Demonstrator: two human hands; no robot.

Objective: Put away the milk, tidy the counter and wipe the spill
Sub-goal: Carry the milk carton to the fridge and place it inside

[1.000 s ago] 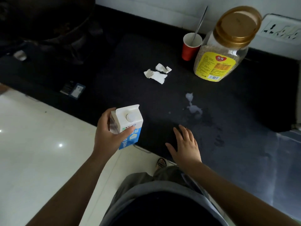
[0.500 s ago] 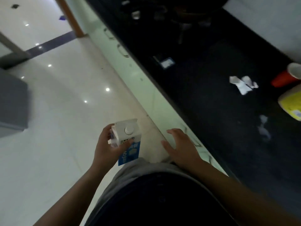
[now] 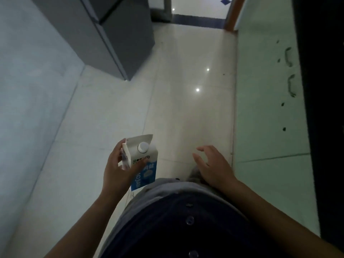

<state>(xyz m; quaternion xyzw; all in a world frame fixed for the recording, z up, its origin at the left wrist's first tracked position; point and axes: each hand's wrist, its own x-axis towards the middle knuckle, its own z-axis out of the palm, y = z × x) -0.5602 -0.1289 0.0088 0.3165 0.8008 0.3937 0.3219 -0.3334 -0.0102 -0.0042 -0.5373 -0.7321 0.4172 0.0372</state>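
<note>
White-and-blue milk carton (image 3: 144, 164): upright in my left hand, in the air above the floor and just in front of my waist; its round white cap (image 3: 143, 147) sits on the slanted top, facing up at me.
Left hand (image 3: 117, 170): grasping the carton, thumb laid across the printed front, fingers (image 3: 119, 148) wrapped round its left side.
Right hand (image 3: 214, 168): released and holding nothing, fingers loosely spread and a little bent, hovering to the right of the carton and apart from it.
Floor (image 3: 186, 108): pale glossy tiles with small bright light spots.
Fridge (image 3: 115, 34): grey, ahead on my left against the wall, doors closed.
Cabinet doors (image 3: 264, 118): pale green, along my right, with two metal handles (image 3: 291, 86).
Desk (image 3: 325, 90): only its dark edge shows at the far right, above the cabinets.
Shirt (image 3: 176, 229): dark, buttoned, filling the bottom of my view.
</note>
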